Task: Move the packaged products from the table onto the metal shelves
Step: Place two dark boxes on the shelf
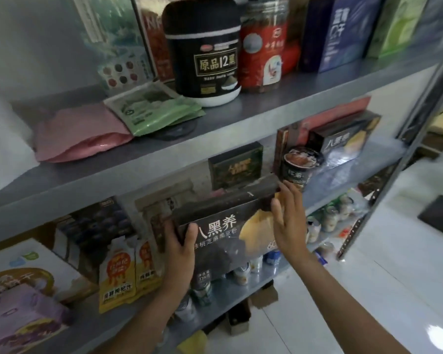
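cardboard looks stiff and light, so grab the ends. black box is mid-frame before the metal shelves, left hand curled round its left edge, right hand pressing flat-fingered on the right end.

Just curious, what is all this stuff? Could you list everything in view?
Shelves: several tiers, grey, across the view.
Black jar: one, top shelf.
Red jar: one, right of black jar.
Green pouches: small stack, before black jar.
Pink pouch: one, top shelf, left.
Blue box: one, top shelf, right.
Dark green box: one, next shelf down.
Cup: one, black, right of dark green box.
Yellow pouches: two, lower left.
Cans: several, silvery, low shelf.
Black box: one, held.
Left hand: grips its left end.
Right hand: presses its right end.
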Tool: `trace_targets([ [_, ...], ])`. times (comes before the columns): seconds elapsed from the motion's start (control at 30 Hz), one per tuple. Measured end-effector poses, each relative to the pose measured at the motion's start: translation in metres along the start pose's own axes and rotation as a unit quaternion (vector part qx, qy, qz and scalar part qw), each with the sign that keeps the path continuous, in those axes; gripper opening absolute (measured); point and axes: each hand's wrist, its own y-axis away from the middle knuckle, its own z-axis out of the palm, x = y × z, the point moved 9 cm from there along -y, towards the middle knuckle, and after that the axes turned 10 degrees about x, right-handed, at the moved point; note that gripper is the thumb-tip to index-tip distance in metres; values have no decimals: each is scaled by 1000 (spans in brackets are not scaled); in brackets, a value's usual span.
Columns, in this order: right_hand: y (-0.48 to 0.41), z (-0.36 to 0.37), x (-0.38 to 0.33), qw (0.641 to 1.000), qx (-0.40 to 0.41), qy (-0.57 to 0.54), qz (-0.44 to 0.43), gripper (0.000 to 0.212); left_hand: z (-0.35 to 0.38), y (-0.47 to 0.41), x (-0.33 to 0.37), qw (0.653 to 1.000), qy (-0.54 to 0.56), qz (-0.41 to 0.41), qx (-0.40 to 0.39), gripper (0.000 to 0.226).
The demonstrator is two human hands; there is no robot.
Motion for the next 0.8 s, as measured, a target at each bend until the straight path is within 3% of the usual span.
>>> trace_targets([
  [0.07, 7, -21, 20, 998, 6, -22, 52, 62, 20, 11, 9, 999, 7, -1, -36, 30],
  [0.2, 8, -60, 63, 972, 61, -68, 215, 71, 69, 34, 20, 995, 13, 32, -89, 67],
  [0.33, -1, -112, 114, 935, 87, -87, 331, 76, 130, 57, 25, 990, 51, 23, -130, 74],
  [0.43, 9, -150, 153, 904, 59, -107, 410, 59, 181, 75, 30, 986, 74, 3, -148, 79],
  [0.53, 15, -186, 182, 906, 29, -90, 413, 49, 231, 92, 38, 981, 71, 7, -179, 73],
  [0.7, -5, -233, 218, 901, 24, -88, 423, 65, 301, 102, 34, 975, 56, 1, -217, 70],
  [0.8, -33, -247, 241, 906, 37, -70, 416, 72, 339, 100, 34, 970, 49, -7, -238, 54],
])
